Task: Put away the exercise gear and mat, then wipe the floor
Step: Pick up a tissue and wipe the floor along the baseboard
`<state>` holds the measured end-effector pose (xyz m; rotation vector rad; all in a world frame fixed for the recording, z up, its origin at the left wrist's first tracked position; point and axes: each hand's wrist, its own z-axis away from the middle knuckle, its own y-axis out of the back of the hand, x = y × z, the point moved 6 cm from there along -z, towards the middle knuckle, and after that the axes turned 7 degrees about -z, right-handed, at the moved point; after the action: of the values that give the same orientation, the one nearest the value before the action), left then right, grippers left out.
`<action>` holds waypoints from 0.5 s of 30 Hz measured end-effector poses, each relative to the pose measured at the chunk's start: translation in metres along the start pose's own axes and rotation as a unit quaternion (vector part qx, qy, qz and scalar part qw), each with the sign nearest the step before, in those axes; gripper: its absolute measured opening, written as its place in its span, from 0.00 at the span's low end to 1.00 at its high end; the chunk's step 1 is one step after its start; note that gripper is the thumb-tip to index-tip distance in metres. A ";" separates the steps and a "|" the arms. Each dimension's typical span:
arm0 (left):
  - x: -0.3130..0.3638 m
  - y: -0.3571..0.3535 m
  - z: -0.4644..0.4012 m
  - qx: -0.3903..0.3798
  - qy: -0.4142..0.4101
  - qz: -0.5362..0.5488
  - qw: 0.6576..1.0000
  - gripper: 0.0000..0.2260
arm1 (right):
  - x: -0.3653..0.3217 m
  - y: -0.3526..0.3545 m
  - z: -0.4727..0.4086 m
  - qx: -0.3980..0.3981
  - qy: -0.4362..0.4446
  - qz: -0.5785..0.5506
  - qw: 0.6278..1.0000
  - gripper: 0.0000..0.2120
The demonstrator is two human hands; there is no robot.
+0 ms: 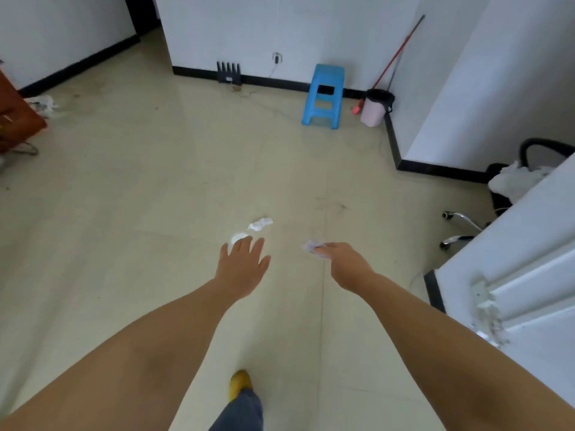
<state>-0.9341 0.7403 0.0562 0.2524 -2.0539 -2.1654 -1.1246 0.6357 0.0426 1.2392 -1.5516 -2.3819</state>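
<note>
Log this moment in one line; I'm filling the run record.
left hand: open, over white scraps | right hand: pinching crumpled tissue | floor: littered

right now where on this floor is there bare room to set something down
Widest bare floor lies left of the hands, between the brown cabinet and the crumpled tissues. Another patch runs between the tissues and the blue stool. Crowded: by the pink bin and the office chair.

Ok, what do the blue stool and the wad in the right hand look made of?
Blue stool: likely moulded plastic, one uniform glossy colour, with a cut-out in the seat. Wad pinched in the right hand: looks like crumpled tissue or thin cloth, pale and soft-edged; too blurred to tell.
</note>
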 end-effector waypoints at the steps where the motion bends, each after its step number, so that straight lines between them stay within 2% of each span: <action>1: -0.009 -0.004 -0.024 -0.018 0.011 -0.004 1.000 0.22 | 0.001 0.005 -0.024 -0.006 0.009 0.002 1.000 0.40; 6: -0.045 -0.006 -0.156 -0.026 0.030 -0.008 0.999 0.23 | 0.018 0.042 -0.145 0.014 0.016 0.013 1.000 0.38; 9: -0.054 0.002 -0.238 -0.035 0.009 -0.017 0.999 0.23 | 0.040 0.074 -0.204 0.031 -0.026 -0.008 0.999 0.33; 15: -0.048 0.018 -0.388 -0.052 -0.039 0.000 0.998 0.23 | 0.081 0.139 -0.306 0.074 -0.067 -0.020 0.995 0.35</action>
<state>-0.8012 0.3722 0.0552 0.1583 -1.9713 -2.3078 -1.0373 0.3017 0.0486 1.1677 -1.7875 -2.4618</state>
